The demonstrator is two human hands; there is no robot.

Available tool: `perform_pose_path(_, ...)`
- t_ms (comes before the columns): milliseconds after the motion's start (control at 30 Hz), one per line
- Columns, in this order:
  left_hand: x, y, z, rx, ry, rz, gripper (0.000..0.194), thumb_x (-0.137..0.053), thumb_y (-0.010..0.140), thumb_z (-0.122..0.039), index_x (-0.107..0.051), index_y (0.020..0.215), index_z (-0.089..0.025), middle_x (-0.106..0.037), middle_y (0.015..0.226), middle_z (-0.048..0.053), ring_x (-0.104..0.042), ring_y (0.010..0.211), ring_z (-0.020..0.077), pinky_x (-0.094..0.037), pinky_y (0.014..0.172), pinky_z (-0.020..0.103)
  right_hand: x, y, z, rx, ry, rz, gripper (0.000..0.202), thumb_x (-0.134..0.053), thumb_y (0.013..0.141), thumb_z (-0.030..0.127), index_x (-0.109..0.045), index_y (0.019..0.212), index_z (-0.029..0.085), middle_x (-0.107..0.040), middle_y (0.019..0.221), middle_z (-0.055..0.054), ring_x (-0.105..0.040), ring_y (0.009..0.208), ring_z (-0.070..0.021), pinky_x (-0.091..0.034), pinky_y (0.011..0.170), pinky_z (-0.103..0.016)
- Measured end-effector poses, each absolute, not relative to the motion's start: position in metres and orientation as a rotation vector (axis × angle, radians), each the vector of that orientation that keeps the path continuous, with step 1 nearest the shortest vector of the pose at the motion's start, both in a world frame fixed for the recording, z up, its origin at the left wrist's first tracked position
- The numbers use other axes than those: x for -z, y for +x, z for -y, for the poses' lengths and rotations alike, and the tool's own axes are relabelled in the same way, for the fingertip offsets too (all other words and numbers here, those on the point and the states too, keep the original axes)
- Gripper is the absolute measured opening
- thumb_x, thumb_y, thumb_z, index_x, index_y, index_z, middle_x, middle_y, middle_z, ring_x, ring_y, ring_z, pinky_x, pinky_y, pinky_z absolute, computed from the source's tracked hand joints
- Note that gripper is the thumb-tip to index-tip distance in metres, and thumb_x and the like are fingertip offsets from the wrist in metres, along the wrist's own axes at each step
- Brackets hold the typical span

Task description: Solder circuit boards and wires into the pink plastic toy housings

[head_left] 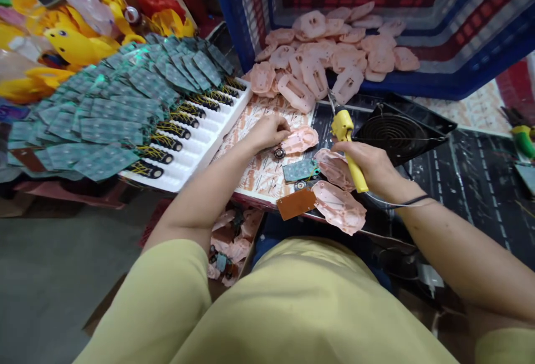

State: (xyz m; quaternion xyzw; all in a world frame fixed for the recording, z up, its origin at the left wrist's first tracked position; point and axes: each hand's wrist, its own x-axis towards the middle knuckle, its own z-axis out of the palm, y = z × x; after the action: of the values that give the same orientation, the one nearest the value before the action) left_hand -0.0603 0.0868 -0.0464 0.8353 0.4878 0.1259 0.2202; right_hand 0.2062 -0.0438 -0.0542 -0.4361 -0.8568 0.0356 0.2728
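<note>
My left hand (270,131) has its thumb and fingers closed together at the left end of a pink plastic shell (301,140). Whatever lies in the pinch is too small to make out. A small round black speaker (280,153) sits just below those fingers. My right hand (371,166) is wrapped around the yellow handle of a soldering gun (343,124), its metal tip angled up and away from me. Between my hands and the table's front edge lie a green circuit board (298,170), a brown board (296,204) and two more pink shells (339,207).
At left, a white foam tray (204,149) bears many green boards (121,105) with yellow wires. A blue basket (443,88) on its side spills pink shells (317,57) at the back. A black fan (393,132) stands right; yellow toys (77,43) are piled far left.
</note>
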Motion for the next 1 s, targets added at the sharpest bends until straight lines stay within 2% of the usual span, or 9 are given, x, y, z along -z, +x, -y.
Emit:
perform_pose_path(100,0.053,-0.055,-0.083,-0.393,2.269,-1.325,0.011,-0.066,0.083,-0.017,-0.075,0.087,-0.012,-0.074,0.083,0.006,-0.063,0.073,0.0155,-0.044,0.071,0.026,0.055,0.191,0.015,-0.216,-1.214,2.312,0.021,-0.053,0.097,0.032,-0.060,0.114,0.023,-0.072,0.106,-0.007,-0.067,0.094,-0.0220,-0.051,0.081,-0.033)
perform_pose_path(233,0.049,-0.048,-0.077,-0.415,2.287,-1.254,0.009,-0.067,0.083,-0.017,-0.075,0.085,-0.014,-0.074,0.081,0.005,-0.063,0.072,0.0148,-0.044,0.073,0.026,0.068,0.171,-0.020,-0.300,-1.241,2.300,0.019,-0.050,0.095,0.029,-0.060,0.110,0.023,-0.072,0.103,-0.006,-0.064,0.094,-0.0213,-0.047,0.092,-0.037)
perform_pose_path(367,0.046,-0.044,-0.077,-0.413,2.258,-1.234,0.009,-0.067,0.084,-0.017,-0.075,0.084,-0.014,-0.074,0.081,0.005,-0.064,0.073,0.0153,-0.045,0.074,0.027,0.079,0.168,-0.032,-0.297,-1.299,2.304,0.024,-0.055,0.091,0.028,-0.060,0.113,0.021,-0.071,0.091,-0.005,-0.063,0.079,-0.0196,-0.046,0.075,-0.031)
perform_pose_path(467,0.046,-0.041,-0.078,-0.412,2.224,-1.206,0.008,-0.067,0.084,-0.018,-0.074,0.083,-0.014,-0.073,0.078,0.003,-0.063,0.071,0.0152,-0.045,0.074,0.028,0.080,0.175,-0.026,-0.255,-1.360,2.295,0.026,-0.058,0.091,0.034,-0.061,0.113,0.021,-0.071,0.088,-0.005,-0.063,0.074,-0.0200,-0.043,0.066,-0.029)
perform_pose_path(600,0.044,-0.031,-0.079,-0.400,2.255,-1.149,0.008,-0.067,0.084,-0.017,-0.073,0.079,-0.015,-0.071,0.074,0.003,-0.062,0.070,0.0155,-0.044,0.073,0.028,0.081,0.183,-0.010,-0.148,-1.434,2.244,0.024,-0.059,0.093,0.042,-0.062,0.108,0.024,-0.072,0.087,-0.005,-0.067,0.079,-0.0218,-0.048,0.077,-0.034)
perform_pose_path(800,0.035,-0.013,-0.078,-0.308,2.338,-1.115,0.008,-0.067,0.082,-0.016,-0.075,0.081,-0.015,-0.071,0.074,0.004,-0.061,0.071,0.0166,-0.043,0.073,0.028,0.075,0.193,0.016,0.016,-1.382,2.102,0.024,-0.058,0.096,0.042,-0.064,0.109,0.022,-0.075,0.093,-0.005,-0.071,0.084,-0.0226,-0.052,0.097,-0.045)
perform_pose_path(867,0.037,-0.010,-0.077,-0.279,2.331,-1.122,0.009,-0.067,0.082,-0.017,-0.075,0.082,-0.014,-0.071,0.074,0.004,-0.060,0.070,0.0165,-0.043,0.072,0.028,0.066,0.197,0.028,0.053,-1.328,2.016,0.021,-0.059,0.096,0.039,-0.066,0.105,0.022,-0.075,0.093,-0.004,-0.072,0.083,-0.0204,-0.055,0.091,-0.039)
perform_pose_path(933,0.039,-0.011,-0.075,-0.275,2.295,-1.122,0.009,-0.067,0.081,-0.017,-0.075,0.081,-0.014,-0.070,0.072,0.004,-0.060,0.069,0.0160,-0.043,0.071,0.027,0.054,0.203,0.044,0.035,-1.288,1.942,0.014,-0.063,0.095,0.035,-0.069,0.099,0.024,-0.075,0.088,-0.001,-0.072,0.076,-0.0166,-0.057,0.076,-0.029)
perform_pose_path(1000,0.042,-0.013,-0.073,-0.290,2.247,-1.112,0.009,-0.067,0.080,-0.017,-0.075,0.080,-0.013,-0.071,0.072,0.003,-0.060,0.068,0.0153,-0.043,0.070,0.026,0.042,0.212,0.062,-0.029,-1.299,1.867,0.009,-0.070,0.090,0.034,-0.072,0.095,0.026,-0.076,0.084,0.001,-0.071,0.069,-0.0144,-0.056,0.066,-0.025)
